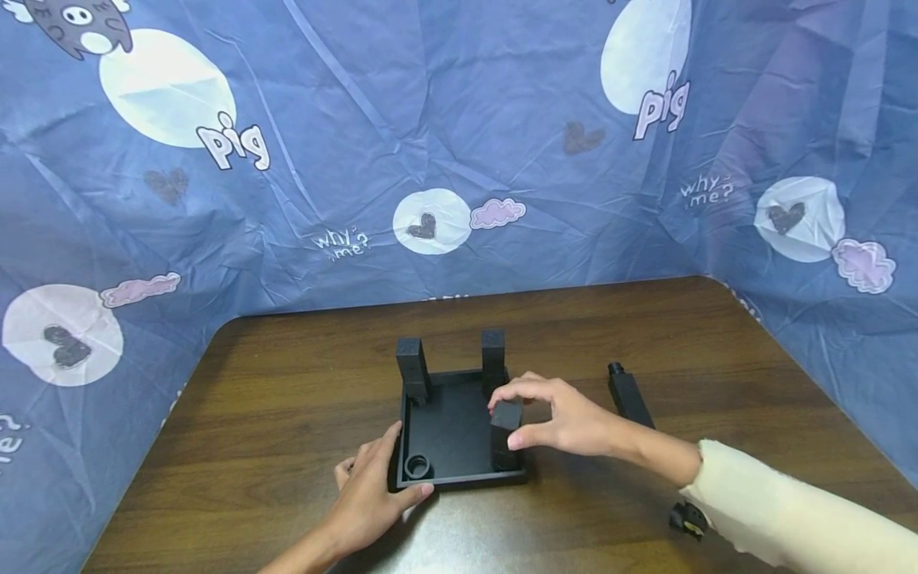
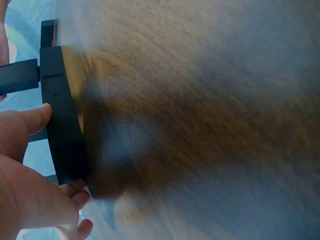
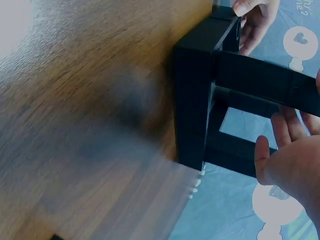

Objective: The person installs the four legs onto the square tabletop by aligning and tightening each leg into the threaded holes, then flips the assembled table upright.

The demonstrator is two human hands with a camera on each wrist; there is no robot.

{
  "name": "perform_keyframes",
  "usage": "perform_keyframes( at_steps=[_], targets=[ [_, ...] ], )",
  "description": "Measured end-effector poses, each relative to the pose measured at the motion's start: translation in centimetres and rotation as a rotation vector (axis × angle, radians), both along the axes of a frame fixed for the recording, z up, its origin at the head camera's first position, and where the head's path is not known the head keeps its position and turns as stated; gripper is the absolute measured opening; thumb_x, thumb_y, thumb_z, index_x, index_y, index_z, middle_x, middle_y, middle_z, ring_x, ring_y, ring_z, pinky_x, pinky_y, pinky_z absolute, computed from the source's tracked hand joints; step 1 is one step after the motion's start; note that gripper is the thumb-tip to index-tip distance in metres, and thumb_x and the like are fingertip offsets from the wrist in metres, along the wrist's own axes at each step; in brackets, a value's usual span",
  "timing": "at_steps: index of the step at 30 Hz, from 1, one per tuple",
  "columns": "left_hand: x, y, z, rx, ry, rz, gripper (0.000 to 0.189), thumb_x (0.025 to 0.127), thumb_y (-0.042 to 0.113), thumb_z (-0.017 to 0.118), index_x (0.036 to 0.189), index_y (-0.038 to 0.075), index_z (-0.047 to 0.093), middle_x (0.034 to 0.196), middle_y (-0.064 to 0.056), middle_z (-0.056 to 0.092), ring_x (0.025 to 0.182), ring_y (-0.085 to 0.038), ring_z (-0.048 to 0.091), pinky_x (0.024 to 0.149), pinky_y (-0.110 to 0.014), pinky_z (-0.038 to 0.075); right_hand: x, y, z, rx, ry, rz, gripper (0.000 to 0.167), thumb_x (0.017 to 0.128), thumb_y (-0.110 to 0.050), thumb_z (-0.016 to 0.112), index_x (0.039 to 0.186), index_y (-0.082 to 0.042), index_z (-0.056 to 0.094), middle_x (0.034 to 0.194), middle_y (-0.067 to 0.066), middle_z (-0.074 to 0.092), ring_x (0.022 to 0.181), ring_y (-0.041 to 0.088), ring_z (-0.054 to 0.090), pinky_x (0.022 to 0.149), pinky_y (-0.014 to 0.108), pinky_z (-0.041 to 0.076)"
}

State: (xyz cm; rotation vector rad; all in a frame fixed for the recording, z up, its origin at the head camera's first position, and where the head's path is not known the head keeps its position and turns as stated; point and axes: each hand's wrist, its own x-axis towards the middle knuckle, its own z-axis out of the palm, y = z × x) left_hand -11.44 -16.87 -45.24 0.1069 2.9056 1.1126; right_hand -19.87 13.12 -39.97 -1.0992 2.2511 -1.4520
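Note:
A black square tray-like base (image 1: 448,426) lies on the wooden table with its rim up. Posts stand upright in its two back corners, a left post (image 1: 412,368) and a right post (image 1: 493,359). At the front right corner my right hand (image 1: 566,418) holds a third post (image 1: 506,434) near its top between thumb and fingers. The front left corner has a round ring socket (image 1: 417,466) with no post in it. My left hand (image 1: 369,498) grips that corner, thumb against the front wall and fingers along the left side. In the left wrist view, the thumb presses the base's wall (image 2: 62,110).
A loose black post (image 1: 629,395) with a round threaded end lies on the table (image 1: 287,414) to the right, beyond my right forearm. A small black device (image 1: 688,520) sits below the right sleeve. Blue printed cloth (image 1: 373,151) hangs behind the table.

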Motion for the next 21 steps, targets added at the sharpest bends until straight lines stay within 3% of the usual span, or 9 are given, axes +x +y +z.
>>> perform_keyframes(
  at_steps=[5, 10, 17, 21],
  targets=[
    [0.0, 0.0, 0.0, 0.012, -0.001, -0.002, 0.096, 0.081, 0.033, 0.089, 0.155, -0.002, 0.040, 0.145, -0.024, 0.055, 0.131, -0.038, 0.048, 0.103, -0.062, 0.017, 0.2, -1.0, -0.7, 0.005, 0.040, -0.090, 0.038, 0.083, -0.016, 0.088, 0.110, -0.009, 0.062, 0.110, 0.000, 0.060, 0.105, 0.022, 0.055, 0.094, 0.052, 0.046],
    [0.0, 0.0, 0.0, 0.012, 0.005, -0.009, 0.097, 0.081, 0.034, 0.089, 0.155, -0.003, 0.039, 0.145, -0.024, 0.055, 0.131, -0.038, 0.048, 0.103, -0.063, 0.017, 0.5, -1.3, -1.1, 0.010, 0.050, -0.120, 0.038, 0.087, -0.020, 0.085, 0.110, -0.010, 0.056, 0.110, 0.000, 0.054, 0.107, 0.023, 0.052, 0.097, 0.053, 0.043],
    [0.0, 0.0, 0.0, 0.003, -0.017, -0.003, 0.095, 0.082, 0.034, 0.089, 0.155, -0.003, 0.040, 0.145, -0.024, 0.055, 0.131, -0.038, 0.048, 0.102, -0.063, 0.016, 0.3, -0.6, -0.9, -0.007, 0.038, -0.001, 0.052, 0.092, -0.024, 0.080, 0.137, -0.010, 0.059, 0.129, 0.005, 0.059, 0.117, 0.022, 0.051, 0.097, 0.052, 0.043],
    [-0.1, 0.0, 0.0, 0.000, -0.029, -0.002, 0.095, 0.082, 0.034, 0.089, 0.155, -0.003, 0.040, 0.146, -0.024, 0.054, 0.131, -0.039, 0.048, 0.103, -0.063, 0.016, -0.1, -0.1, -0.2, -0.022, 0.032, 0.087, 0.053, 0.097, -0.026, 0.075, 0.145, -0.014, 0.059, 0.134, 0.001, 0.063, 0.125, 0.022, 0.049, 0.100, 0.056, 0.041]
  ],
)
